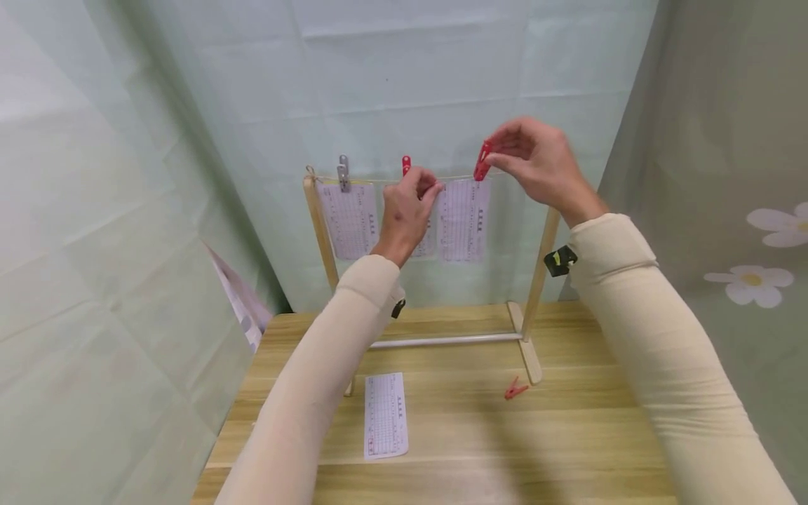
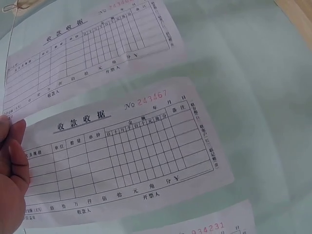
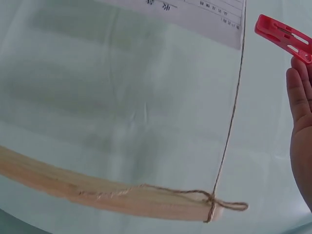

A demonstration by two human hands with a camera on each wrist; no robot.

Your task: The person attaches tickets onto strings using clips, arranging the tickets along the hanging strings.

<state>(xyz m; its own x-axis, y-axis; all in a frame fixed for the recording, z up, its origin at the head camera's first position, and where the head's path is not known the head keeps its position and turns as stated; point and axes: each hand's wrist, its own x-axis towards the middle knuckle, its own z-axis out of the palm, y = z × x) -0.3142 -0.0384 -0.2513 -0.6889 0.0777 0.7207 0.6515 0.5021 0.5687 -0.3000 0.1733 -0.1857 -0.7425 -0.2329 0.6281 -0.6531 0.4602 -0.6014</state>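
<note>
In the head view, your left hand (image 1: 402,219) seems to pinch the right paper (image 1: 463,224) by its top-left corner, your right hand (image 1: 539,165) pinching the red clip (image 1: 484,156) at its top-right; left wrist, curled fingers (image 2: 19,168); right wrist, clip above the string (image 3: 234,102), slanting down-left.

1. The string (image 3: 234,102) is running between the left post (image 1: 320,231) and the right post (image 1: 539,280), blocking straight passage at its height.
2. Beneath it, the hanging receipts (image 1: 347,221) are screening the left and middle, with the left hand (image 1: 407,210) partly covering the middle one.
3. A gap is opening between the rightmost hanging receipt (image 1: 463,224) and the right post.
4. The white crossbar (image 1: 448,340) is spanning low.
5. Bare table (image 1: 448,428) is stretching between the loose receipt (image 1: 386,415) and the lower red clip (image 1: 515,388).
</note>
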